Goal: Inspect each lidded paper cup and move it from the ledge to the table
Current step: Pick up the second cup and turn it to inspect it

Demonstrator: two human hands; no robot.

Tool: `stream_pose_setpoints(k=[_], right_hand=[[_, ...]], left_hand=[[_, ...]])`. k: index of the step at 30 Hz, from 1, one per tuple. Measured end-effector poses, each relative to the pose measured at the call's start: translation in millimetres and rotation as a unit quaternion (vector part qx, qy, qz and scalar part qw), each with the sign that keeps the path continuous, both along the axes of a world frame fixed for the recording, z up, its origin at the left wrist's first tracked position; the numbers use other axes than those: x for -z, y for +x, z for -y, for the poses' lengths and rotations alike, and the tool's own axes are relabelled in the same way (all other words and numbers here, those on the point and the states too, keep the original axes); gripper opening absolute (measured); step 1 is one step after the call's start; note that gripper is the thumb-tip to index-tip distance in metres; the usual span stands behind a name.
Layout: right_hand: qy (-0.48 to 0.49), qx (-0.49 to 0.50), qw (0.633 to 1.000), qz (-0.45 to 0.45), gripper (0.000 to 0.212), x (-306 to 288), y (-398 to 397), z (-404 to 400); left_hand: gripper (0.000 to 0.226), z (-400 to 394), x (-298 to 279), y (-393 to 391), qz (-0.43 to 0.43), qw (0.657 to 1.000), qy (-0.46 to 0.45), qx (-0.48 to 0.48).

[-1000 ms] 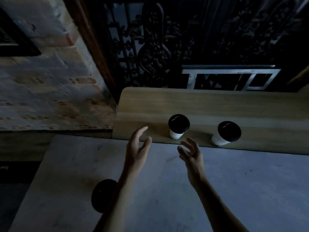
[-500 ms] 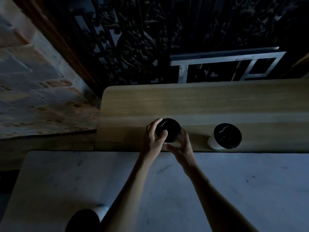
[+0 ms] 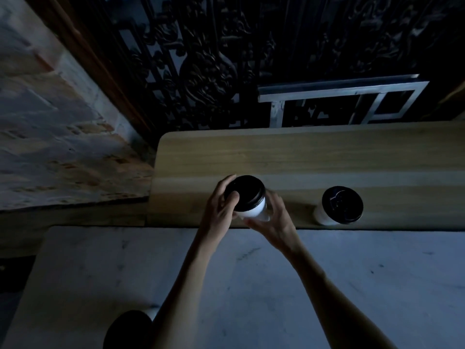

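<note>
Both of your hands grip one lidded paper cup (image 3: 251, 200) over the near edge of the wooden ledge (image 3: 302, 157). Your left hand (image 3: 221, 210) wraps the cup's left side, thumb lying across the black lid (image 3: 245, 192), fingers curled over the lid's far-left rim. Your right hand (image 3: 274, 220) holds the white wall low on the right, with its thumb against the near side of the wall — the fingers pass behind the cup and are mostly hidden. The cup tilts, lid leaning toward the far left, base toward you. Whether the base touches the ledge or is off it cannot be told; your hands cover that spot.

A second lidded cup (image 3: 338, 206) stands on the ledge to the right, well apart from the held one and untouched. Its black lid shows raised detail, too dim to read; only a sliver of its white wall shows at the near left.

On the pale marble table (image 3: 327, 285), at the near left, a third cup (image 3: 129, 328) is partly behind your left forearm and cut off by the frame's lower edge — dark lid, a small patch of white wall.

Light is low throughout. Beyond the ledge, a dark ornate metal screen (image 3: 214, 71) and a pale metal frame (image 3: 352, 96); at far left, a brick wall (image 3: 63, 147), blurred.
</note>
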State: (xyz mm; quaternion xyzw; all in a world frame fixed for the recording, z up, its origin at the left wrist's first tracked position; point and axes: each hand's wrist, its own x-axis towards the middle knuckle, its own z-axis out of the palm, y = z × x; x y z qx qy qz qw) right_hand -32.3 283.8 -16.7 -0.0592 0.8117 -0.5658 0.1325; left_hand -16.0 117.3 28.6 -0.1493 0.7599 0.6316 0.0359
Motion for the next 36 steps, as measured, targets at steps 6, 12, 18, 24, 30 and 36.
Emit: stream_pose_setpoints(k=[6,12,18,24,30,36], right_hand=[[0.008,-0.019,0.999,-0.050,0.086,-65.1,26.3,-5.8],[0.031,-0.077,0.993,-0.089,0.083,-126.8,62.9,-13.4],[0.028,-0.096,0.987,-0.129,0.068,-175.7,100.3,-11.0],[0.023,-0.057,0.982,-0.178,0.079,-205.3,133.3,-16.1],[0.024,-0.066,0.979,-0.192,0.070,-216.5,162.1,-32.8],[0.054,-0.082,0.975,-0.197,0.062,-228.3,170.2,-36.4]], left_hand=[[0.034,8.5,-41.7,32.2,-0.052,0.998,0.025,-0.025],[0.035,27.6,-86.1,74.1,-0.088,0.996,-0.016,0.014],[0.045,22.3,-132.7,115.7,-0.156,0.987,0.009,0.025],[0.039,8.5,-155.2,141.0,-0.195,0.980,0.025,-0.044],[0.039,1.1,-156.9,157.2,-0.181,0.979,0.079,-0.049],[0.040,1.5,-163.5,171.0,-0.168,0.983,0.078,-0.007]])
